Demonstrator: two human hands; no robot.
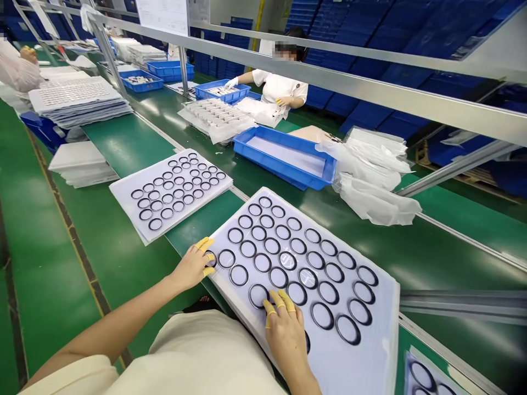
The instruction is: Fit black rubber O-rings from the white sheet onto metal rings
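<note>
A white tray sheet (370, 340) lies in front of me on the green belt, filled with several black rings (321, 315) in rows. My left hand (193, 266), with yellow finger cots, rests at the tray's left corner, fingertips on a ring there. My right hand (284, 329), also in yellow cots, lies flat on the tray's near edge, fingers stretched onto a ring (258, 295). Neither hand holds anything.
A second ring tray (123, 195) sits further left on the belt. Behind are a blue bin (284, 170), white plastic bags (370, 181), stacked trays (78, 101) and a metal rail (370, 88). A person in white (280, 88) works across the line; another sleeve (16, 71) shows far left.
</note>
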